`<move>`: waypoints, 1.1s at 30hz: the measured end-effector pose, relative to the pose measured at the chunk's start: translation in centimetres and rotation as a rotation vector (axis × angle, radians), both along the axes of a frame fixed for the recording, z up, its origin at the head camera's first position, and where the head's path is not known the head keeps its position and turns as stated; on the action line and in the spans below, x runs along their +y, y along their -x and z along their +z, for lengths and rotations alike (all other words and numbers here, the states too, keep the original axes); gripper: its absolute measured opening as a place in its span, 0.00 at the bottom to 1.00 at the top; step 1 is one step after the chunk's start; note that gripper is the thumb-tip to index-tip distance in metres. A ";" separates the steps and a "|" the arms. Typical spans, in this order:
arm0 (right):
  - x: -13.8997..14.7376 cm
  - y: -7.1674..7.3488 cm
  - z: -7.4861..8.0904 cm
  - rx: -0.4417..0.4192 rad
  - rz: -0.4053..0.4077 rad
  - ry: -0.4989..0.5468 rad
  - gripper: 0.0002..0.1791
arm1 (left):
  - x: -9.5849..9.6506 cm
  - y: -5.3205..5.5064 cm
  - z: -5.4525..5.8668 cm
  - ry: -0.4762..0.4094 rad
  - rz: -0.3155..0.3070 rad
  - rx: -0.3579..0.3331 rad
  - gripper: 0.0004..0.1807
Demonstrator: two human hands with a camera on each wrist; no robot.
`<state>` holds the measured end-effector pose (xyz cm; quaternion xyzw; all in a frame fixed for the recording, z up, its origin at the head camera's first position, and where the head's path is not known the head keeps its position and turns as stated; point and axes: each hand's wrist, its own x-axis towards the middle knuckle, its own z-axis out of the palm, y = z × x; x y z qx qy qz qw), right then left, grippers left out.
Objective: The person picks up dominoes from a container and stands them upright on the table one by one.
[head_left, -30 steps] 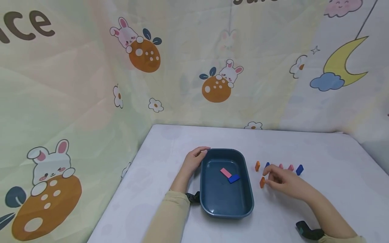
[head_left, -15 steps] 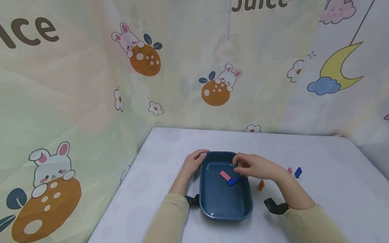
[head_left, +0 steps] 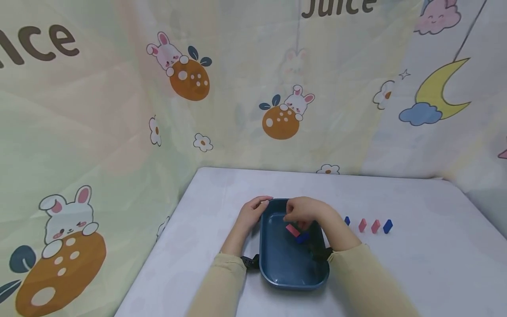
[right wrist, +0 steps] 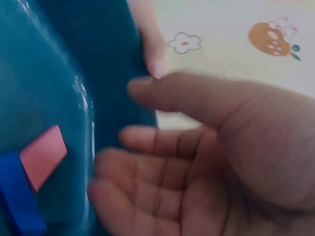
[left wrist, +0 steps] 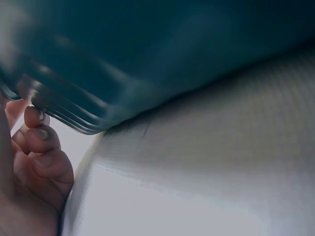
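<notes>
A dark blue-green tray [head_left: 293,277] stands on the white table. My left hand [head_left: 250,215] holds its far left corner; in the left wrist view the curled fingers [left wrist: 42,140] lie at the rim. My right hand [head_left: 308,209] is over the tray's far right part, fingers pointing down into it. The right wrist view shows that hand [right wrist: 182,152] with loosely bent fingers and thumb apart, nothing between them. Beneath it, a flat pink block [head_left: 292,230] lies against a flat blue block [head_left: 303,238] on the tray floor.
To the right of the tray several small blocks stand on edge in a row: a blue one [head_left: 347,220], a pink one [head_left: 362,225], another pink one [head_left: 376,226] and another blue one [head_left: 388,226]. A printed cloth wall [head_left: 237,88] rises behind the table.
My right hand has moved left from the row of blocks into the tray. Both orange blocks seen earlier are out of sight, with my right arm across their spots. The left hand stays at the tray.
</notes>
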<state>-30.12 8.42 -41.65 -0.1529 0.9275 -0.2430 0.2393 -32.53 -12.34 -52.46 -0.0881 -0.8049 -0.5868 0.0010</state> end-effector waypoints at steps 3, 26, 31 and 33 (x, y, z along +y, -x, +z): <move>-0.8 0.2 -0.5 -0.015 -0.033 -0.090 0.12 | 0.0 0.1 -0.2 0.006 -0.005 0.004 0.17; -1.0 1.2 -3.6 -0.024 -0.013 -0.057 0.14 | -0.1 0.4 -0.1 0.001 -0.016 -0.005 0.16; -1.0 1.4 -3.7 -0.009 0.015 -0.090 0.18 | -0.1 0.5 -0.2 -0.006 -0.015 -0.009 0.16; -1.0 1.4 -3.8 -0.006 0.022 -0.098 0.19 | -0.1 0.5 -0.2 -0.001 -0.015 -0.007 0.16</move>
